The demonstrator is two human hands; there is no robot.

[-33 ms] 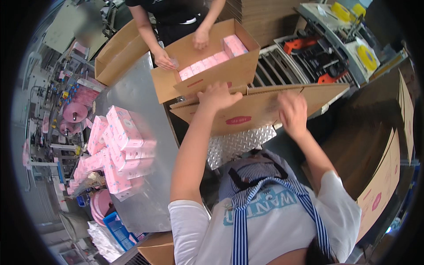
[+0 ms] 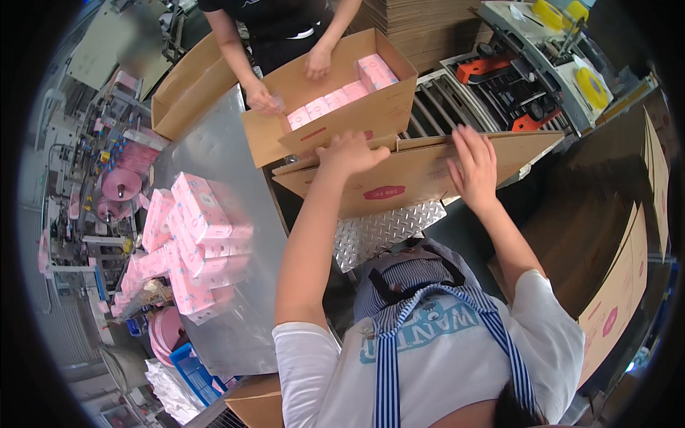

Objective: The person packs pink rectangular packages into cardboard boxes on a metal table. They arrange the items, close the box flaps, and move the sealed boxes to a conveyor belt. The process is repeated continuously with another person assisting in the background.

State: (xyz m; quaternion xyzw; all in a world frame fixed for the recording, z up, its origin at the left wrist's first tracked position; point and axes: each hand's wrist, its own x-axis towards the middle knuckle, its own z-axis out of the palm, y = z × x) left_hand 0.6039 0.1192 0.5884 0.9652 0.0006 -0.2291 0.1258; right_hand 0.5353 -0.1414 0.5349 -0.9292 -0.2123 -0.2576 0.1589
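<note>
A folded brown cardboard box with a red mark stands on edge in front of me, over a metal tread plate. My left hand grips its upper edge at the left, thumb pointing right. Fingers spread, my right hand lies against the near side by the top edge. Just behind stands an open cardboard box holding several pink-and-white packs. Across that box, another person's hands are at work, one with a small clear piece by the left end.
Left, pink packs are piled on a metal table. Another open box stands at the far left. A roller conveyor leads to a taping machine at the back right. Stacked flat cardboard boxes stand at my right.
My right hand, blurred and curled before, is now spread out and slightly higher against the folded box. My left hand keeps its place on the edge.
</note>
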